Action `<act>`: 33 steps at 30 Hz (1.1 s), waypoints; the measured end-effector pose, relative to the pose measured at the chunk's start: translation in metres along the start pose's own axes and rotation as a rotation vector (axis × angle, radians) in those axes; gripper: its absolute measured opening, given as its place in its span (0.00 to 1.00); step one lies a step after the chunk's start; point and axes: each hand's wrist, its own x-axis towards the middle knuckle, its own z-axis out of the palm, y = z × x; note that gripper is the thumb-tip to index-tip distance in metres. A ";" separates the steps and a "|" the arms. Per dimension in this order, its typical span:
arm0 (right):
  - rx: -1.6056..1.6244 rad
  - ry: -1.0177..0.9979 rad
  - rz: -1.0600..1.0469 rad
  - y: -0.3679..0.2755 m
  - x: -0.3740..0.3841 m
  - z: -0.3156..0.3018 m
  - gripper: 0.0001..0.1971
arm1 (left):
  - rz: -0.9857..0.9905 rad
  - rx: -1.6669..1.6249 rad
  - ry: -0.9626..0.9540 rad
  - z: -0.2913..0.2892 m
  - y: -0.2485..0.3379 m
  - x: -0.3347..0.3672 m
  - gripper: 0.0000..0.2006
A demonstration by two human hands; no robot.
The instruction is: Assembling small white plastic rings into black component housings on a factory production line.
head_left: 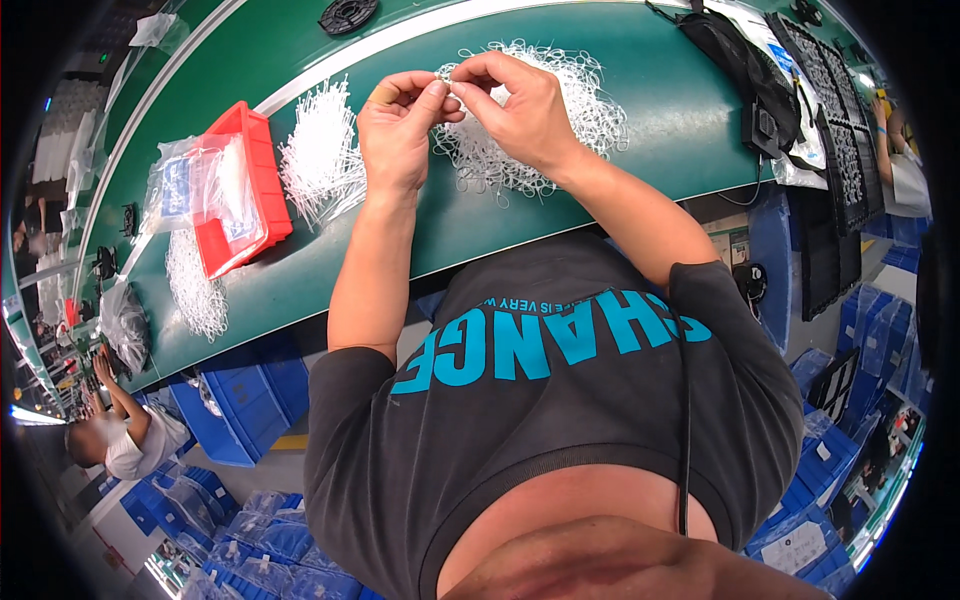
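Observation:
My left hand (398,128) and my right hand (517,105) meet above the green table (620,110), fingertips pinched together on a small clear plastic loop (450,85). Just beyond and under them lies a tangled heap of clear plastic loops (590,100). A bundle of straight white plastic ties (320,160) lies to the left of my left hand. A tan plaster wraps one finger of my left hand.
A red tray (262,185) with clear plastic bags stands at the left, with another pile of white loops (195,285) near the table's edge. Black trays (835,120) stand at the right. Blue bins (240,400) sit under the table. Another person (125,435) works at lower left.

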 end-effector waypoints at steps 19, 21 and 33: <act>0.017 -0.047 0.122 -0.002 0.000 -0.008 0.08 | 0.063 0.240 0.004 0.007 -0.006 -0.001 0.05; 0.026 -0.095 0.181 -0.003 -0.001 -0.009 0.10 | 0.066 0.239 0.040 0.005 -0.007 -0.001 0.05; -0.036 -0.107 0.164 0.007 -0.003 -0.015 0.08 | -0.017 0.535 -0.058 -0.004 -0.001 0.004 0.07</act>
